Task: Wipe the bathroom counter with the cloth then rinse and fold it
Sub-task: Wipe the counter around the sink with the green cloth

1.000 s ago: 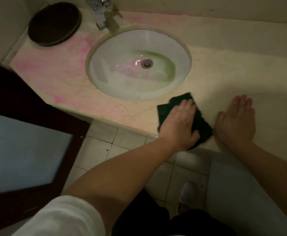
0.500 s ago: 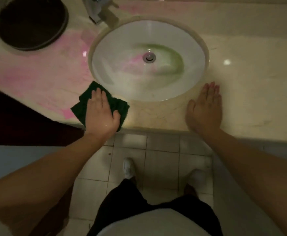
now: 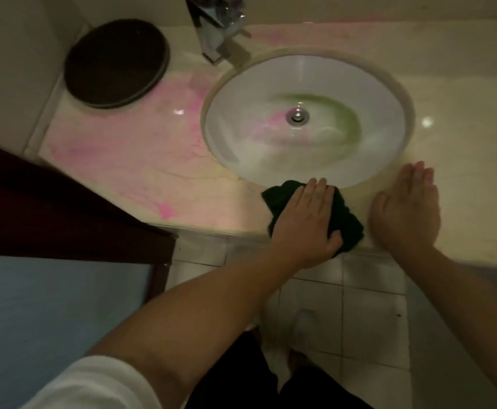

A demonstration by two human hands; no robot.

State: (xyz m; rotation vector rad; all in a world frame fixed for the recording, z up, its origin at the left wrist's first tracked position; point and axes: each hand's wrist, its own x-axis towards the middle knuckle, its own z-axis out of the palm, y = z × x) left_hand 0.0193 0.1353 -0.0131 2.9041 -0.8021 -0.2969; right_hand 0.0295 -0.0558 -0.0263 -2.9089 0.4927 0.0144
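Dark green cloth (image 3: 346,222): crumpled, not folded flat, edges ragged and bunched. Lies on the front strip of the counter (image 3: 141,169), just below the basin rim, its near edge at or slightly past the counter's front lip. Middle of it covered, so only its left and right portions visible. Wet or dry: cannot tell.

Counter: pale cream stone with faint veins, glossy, 2 small light reflections on its surface. Pink staining in blotches and streaks across the left part, densest in 1 bright patch near the front edge, fainter behind the basin. Right part unstained cream. Runs along the wall, set into a corner at left.
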